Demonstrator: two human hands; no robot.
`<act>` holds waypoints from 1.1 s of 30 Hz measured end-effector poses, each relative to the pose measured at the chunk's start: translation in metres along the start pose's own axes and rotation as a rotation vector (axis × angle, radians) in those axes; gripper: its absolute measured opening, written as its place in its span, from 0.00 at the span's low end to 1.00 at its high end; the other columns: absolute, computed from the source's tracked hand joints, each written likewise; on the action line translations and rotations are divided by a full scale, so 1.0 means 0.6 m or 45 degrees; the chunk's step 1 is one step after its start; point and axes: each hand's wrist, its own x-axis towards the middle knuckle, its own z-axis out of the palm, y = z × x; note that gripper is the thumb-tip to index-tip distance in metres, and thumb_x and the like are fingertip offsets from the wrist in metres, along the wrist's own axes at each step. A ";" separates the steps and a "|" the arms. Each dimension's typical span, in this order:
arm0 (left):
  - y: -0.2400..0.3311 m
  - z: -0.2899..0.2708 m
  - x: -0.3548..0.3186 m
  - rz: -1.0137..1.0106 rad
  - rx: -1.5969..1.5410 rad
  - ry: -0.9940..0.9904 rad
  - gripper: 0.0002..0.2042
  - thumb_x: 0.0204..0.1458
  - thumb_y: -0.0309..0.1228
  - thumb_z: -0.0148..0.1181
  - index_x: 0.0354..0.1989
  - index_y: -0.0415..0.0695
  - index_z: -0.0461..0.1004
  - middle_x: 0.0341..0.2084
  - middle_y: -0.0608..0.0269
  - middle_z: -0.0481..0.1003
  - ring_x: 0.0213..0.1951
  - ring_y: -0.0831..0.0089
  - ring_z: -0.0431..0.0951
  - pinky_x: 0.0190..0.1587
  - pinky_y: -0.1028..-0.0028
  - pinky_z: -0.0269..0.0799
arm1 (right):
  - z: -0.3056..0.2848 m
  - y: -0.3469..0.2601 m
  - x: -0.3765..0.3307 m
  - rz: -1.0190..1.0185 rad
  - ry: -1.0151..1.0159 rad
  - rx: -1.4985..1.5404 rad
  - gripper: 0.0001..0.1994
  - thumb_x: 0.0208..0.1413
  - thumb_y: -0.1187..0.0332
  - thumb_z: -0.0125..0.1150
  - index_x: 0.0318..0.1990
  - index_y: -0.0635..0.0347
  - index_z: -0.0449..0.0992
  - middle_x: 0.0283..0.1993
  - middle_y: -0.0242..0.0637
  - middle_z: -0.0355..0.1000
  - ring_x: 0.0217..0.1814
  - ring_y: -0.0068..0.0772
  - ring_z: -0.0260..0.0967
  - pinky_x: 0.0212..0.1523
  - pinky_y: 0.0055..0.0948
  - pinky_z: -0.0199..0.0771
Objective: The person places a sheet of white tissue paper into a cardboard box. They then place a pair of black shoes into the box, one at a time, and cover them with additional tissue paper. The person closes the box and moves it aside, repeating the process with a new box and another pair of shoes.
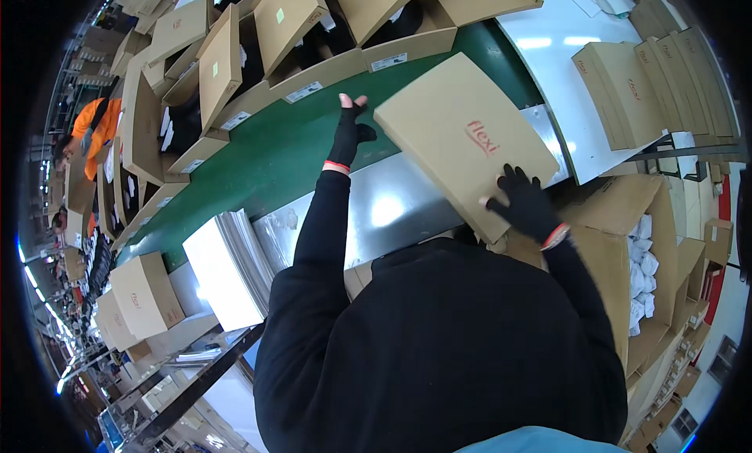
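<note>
A closed brown cardboard shoe box [462, 116] with red lettering on its lid lies askew over the metal ledge and the green conveyor belt in front of me. My right hand [523, 206], in a black fingerless glove, rests on the lid near the box's near right end, fingers spread. My left hand [350, 128], gloved the same way, is raised over the belt just left of the box. Its fingers are apart, nothing is in them, and a gap separates it from the box. What supports the box underneath is hidden.
Several open boxes [325, 73] with dark contents line the far side of the green belt [270, 159]. A white stack of sheets [227, 269] stands at left, near closed boxes [145, 292]. More boxes [619, 93] stand right, above a large carton [611, 206] of white bundles. A person in orange [94, 132] is far left.
</note>
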 end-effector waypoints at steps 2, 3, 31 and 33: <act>0.034 0.047 -0.034 -0.015 0.323 -0.085 0.34 0.54 0.58 0.54 0.54 0.35 0.68 0.47 0.51 0.72 0.22 0.69 0.76 0.30 0.69 0.75 | 0.100 0.021 -0.018 0.089 0.514 0.217 0.41 0.50 0.46 0.63 0.64 0.64 0.57 0.68 0.60 0.50 0.71 0.57 0.45 0.67 0.53 0.45; 0.043 0.074 -0.058 -0.012 0.484 -0.138 0.33 0.54 0.57 0.55 0.52 0.35 0.69 0.44 0.52 0.74 0.21 0.69 0.75 0.29 0.70 0.75 | 0.143 0.036 -0.036 0.138 0.784 0.315 0.45 0.48 0.46 0.66 0.67 0.65 0.53 0.70 0.62 0.46 0.73 0.59 0.41 0.69 0.54 0.41; 0.120 0.500 -0.180 0.155 0.227 -0.660 0.32 0.59 0.41 0.53 0.68 0.42 0.51 0.62 0.49 0.58 0.52 0.58 0.74 0.48 0.63 0.73 | -0.170 0.595 -0.129 0.069 1.328 2.501 0.26 0.57 0.55 0.56 0.59 0.59 0.64 0.54 0.41 0.69 0.54 0.39 0.70 0.52 0.39 0.74; 0.086 0.478 -0.181 0.058 0.236 -0.575 0.32 0.59 0.42 0.54 0.68 0.42 0.51 0.62 0.50 0.59 0.51 0.58 0.74 0.47 0.63 0.73 | -0.173 0.691 -0.110 0.184 1.294 2.514 0.26 0.56 0.52 0.57 0.58 0.55 0.65 0.55 0.39 0.69 0.54 0.38 0.70 0.52 0.40 0.73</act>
